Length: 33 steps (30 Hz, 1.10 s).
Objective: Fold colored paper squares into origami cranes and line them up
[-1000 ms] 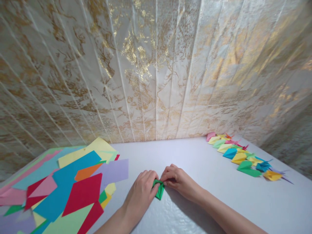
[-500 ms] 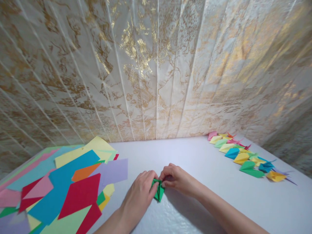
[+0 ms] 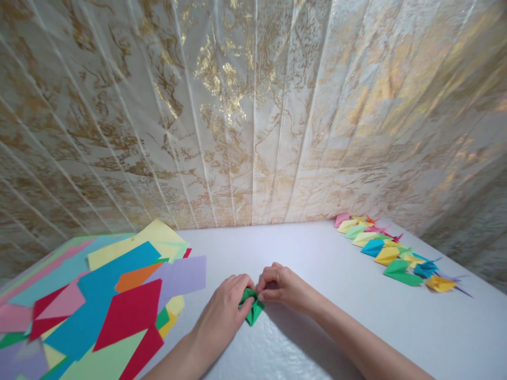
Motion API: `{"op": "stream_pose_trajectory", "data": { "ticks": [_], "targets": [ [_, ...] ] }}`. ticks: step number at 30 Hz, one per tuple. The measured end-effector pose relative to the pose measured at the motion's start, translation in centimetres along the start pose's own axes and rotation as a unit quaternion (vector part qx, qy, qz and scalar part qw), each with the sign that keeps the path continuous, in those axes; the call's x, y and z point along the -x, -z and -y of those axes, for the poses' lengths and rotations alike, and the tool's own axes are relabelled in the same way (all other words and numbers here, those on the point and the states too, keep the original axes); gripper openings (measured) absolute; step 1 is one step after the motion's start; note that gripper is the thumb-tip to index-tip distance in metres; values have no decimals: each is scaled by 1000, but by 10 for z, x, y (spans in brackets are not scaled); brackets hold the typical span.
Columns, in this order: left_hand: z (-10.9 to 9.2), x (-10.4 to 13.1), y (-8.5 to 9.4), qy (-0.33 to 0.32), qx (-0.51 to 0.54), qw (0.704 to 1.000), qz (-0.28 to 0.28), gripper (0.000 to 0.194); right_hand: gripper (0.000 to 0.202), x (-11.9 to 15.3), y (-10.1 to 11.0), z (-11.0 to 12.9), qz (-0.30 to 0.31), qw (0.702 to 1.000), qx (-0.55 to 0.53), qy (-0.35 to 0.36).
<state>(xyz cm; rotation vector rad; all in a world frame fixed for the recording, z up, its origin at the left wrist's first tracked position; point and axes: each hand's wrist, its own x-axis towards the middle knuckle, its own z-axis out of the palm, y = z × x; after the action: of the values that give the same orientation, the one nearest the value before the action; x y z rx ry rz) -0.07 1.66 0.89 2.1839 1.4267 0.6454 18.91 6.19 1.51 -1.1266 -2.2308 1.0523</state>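
A small folded piece of green paper (image 3: pixel 254 313) rests near the middle of the white table, its pointed end toward me. My left hand (image 3: pixel 232 303) grips it from the left, thumb pressed on top and fingers curled over its far side. At its upper right corner, my right hand (image 3: pixel 279 285) pinches the paper between thumb and bent fingers. The fingertips cover part of the folds.
Loose coloured sheets, among them a red sheet (image 3: pixel 129 314) and a lilac sheet (image 3: pixel 184 277), overlap on the left. Several folded paper pieces, including a green one (image 3: pixel 402 273), line the right side. A gold-patterned curtain (image 3: pixel 253 116) hangs behind the white table (image 3: pixel 304 248).
The green paper and both hands appear slightly further left. The paper's upper left part now bulges up around my left thumb. The view has shifted a little.
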Motion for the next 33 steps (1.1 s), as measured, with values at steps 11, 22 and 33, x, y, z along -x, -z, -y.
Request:
{"op": "stream_pose_trajectory", "data": {
  "ticks": [11,22,33],
  "targets": [
    [1,-2,15,10,86,996,12,23,12,-2,-10,18,-42,996,62,-39],
    [3,2,4,7,166,983,-73,16,17,-2,-17,16,-49,994,99,-6],
    [5,-1,8,32,115,990,-75,16,15,0,-16,14,-49,997,50,16]
  ]
}}
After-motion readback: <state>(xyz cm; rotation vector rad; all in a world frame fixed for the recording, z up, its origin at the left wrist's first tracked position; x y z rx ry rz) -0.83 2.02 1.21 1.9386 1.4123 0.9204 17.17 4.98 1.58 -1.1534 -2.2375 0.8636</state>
